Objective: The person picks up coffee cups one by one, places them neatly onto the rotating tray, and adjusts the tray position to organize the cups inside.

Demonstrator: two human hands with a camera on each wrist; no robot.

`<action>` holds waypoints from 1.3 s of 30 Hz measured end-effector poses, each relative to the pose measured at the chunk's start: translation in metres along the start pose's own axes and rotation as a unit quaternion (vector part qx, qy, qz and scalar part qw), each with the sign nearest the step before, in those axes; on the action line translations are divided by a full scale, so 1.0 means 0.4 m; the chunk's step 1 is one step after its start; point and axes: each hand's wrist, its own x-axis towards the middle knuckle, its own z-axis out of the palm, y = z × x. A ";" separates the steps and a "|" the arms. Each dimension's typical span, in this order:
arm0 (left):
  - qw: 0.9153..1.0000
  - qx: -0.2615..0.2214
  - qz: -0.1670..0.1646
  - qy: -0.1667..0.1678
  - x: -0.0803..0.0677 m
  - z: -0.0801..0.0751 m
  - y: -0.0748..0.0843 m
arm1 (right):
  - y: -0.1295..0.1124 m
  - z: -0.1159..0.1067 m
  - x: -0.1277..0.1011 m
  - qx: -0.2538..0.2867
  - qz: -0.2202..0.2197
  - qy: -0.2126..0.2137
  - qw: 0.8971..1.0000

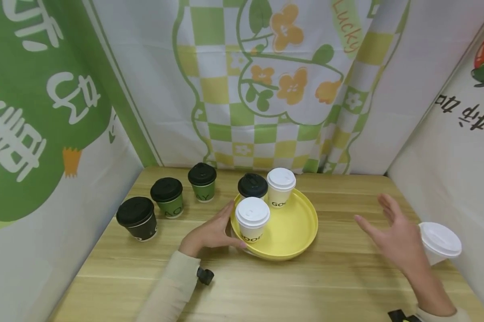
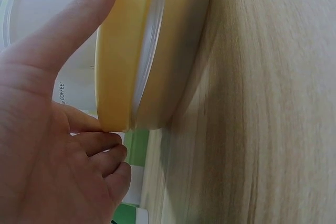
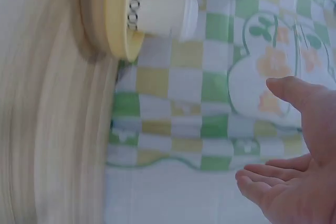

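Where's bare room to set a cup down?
Free: near right of the yellow tray, beside its two white cups; wooden table between tray and right hand; table's near side, between the sleeves. Crowded: tray's back and left, holding those cups, a black-lidded cup, with the left hand at the rim; table's left, where three black-lidded cups stand.

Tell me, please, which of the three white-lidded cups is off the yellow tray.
The white-lidded cup at the far right, partly hidden by the right hand; the front white cup and back white cup both sit on the yellow tray.
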 end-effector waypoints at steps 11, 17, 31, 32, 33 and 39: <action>1.000 -0.003 0.001 0.004 -0.007 -0.002 -0.008 | 0.157 -0.123 -0.027 -0.017 0.133 0.134 0.982; 1.000 -0.008 -0.002 0.004 -0.008 0.000 -0.006 | 0.253 -0.130 -0.043 0.076 0.206 0.155 0.963; 1.000 -0.004 -0.004 0.003 -0.002 0.003 -0.010 | 0.363 -0.062 -0.063 0.068 0.301 0.159 0.938; 1.000 -0.004 -0.004 0.002 -0.002 0.003 -0.010 | 0.365 -0.056 -0.060 0.063 0.304 0.162 0.937; 1.000 -0.003 -0.005 0.001 -0.001 0.003 -0.010 | 0.366 -0.051 -0.057 0.061 0.310 0.163 0.935; 1.000 -0.006 -0.002 0.004 -0.001 0.004 -0.009 | 0.375 -0.026 -0.039 0.065 0.333 0.157 0.928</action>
